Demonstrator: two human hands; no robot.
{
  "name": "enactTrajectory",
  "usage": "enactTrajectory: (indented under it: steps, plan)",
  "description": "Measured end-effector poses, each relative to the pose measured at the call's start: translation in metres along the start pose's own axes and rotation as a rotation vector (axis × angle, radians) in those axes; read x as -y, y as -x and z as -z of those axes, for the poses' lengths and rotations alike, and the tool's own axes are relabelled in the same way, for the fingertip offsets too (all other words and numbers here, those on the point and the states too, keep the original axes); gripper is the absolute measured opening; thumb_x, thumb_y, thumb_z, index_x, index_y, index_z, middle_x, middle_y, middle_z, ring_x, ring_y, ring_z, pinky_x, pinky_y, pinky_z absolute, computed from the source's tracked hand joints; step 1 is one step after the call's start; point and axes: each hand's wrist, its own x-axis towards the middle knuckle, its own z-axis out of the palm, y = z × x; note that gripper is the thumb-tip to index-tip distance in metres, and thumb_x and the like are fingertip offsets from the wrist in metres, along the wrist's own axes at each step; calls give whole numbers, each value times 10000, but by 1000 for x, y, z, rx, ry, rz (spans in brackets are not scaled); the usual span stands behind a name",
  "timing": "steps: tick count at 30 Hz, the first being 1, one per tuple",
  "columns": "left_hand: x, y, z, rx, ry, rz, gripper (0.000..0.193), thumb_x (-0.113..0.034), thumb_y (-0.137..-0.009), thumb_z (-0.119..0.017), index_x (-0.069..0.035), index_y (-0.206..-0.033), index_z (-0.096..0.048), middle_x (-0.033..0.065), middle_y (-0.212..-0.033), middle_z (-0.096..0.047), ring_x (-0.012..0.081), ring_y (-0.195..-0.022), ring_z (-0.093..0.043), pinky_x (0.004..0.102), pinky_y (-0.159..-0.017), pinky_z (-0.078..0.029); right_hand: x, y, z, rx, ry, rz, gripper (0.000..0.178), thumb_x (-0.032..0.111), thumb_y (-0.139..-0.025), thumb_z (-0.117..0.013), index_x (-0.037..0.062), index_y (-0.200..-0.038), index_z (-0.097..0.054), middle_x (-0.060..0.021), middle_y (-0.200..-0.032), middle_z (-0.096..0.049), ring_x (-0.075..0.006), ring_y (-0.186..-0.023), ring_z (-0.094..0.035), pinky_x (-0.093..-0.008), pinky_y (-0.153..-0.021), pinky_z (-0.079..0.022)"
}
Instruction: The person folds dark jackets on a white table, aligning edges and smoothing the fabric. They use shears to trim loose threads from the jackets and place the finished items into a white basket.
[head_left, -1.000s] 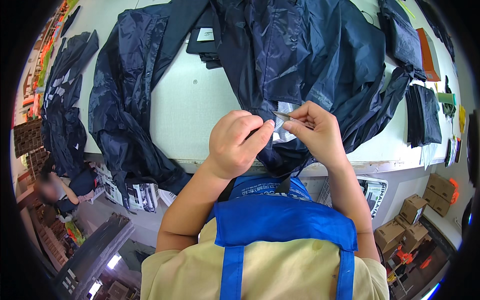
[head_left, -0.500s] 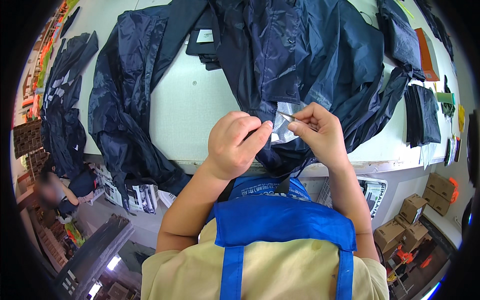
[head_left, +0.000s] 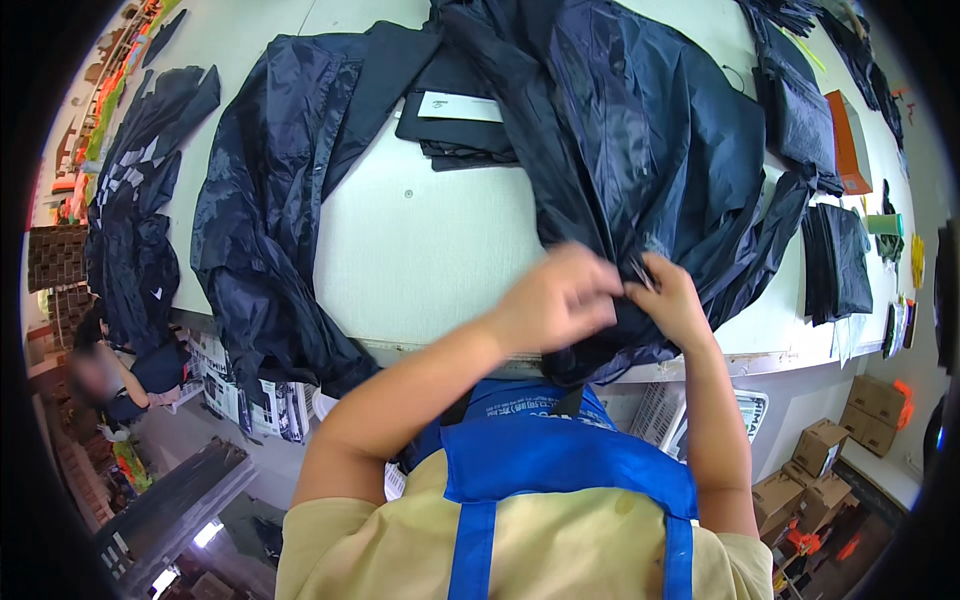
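A dark navy jacket [head_left: 690, 150] with a slight sheen lies across the table in front of me, its lower edge hanging at the table's front edge. My right hand [head_left: 672, 300] is closed on small pointed metal thread snips [head_left: 641, 272], held over the cloth. Just left of it, my left hand [head_left: 562, 298] is over the jacket's edge. Motion smears its fingers, so whether they grip the cloth cannot be made out.
Another dark jacket [head_left: 275, 180] lies to the left. Folded dark garments with a white tag [head_left: 458, 106] lie between the two. At right are a folded dark bundle [head_left: 838, 262], an orange box [head_left: 848, 142] and a green spool [head_left: 884, 224]. A person [head_left: 135, 375] sits at far left.
Both hands have shifted right. The jacket's front edge has moved right with them, and the white mesh lining is covered by dark cloth. More of the folded garments shows.
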Motion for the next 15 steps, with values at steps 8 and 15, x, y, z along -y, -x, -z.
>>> enactTrajectory:
  steps: [8, 15]
  plan:
    - [147, -127, 96, -745, 490, 902, 980, -328, -799, -770, 18, -1470, -145, 230, -1389, -386, 304, -1110, -549, 412, -842, -519, -12, 55, -3, 393, -33, -69, 203, 48, -754, -697, -6, -922, -598, -77, -710, -540, -122, -640, -478, -271, -613, -432]
    - [75, -100, 79, -730, -245, 55, 228, -78, -829, -620, -3, -1031, -549, 213, -968, -595, 370, -880, -581, 383, -771, -462, -32, 63, 53, -498, -149, -14, 314, 32, -862, -644, 56, -1175, -633, -46, -996, -663, -40, -707, -526, -181, -592, -422]
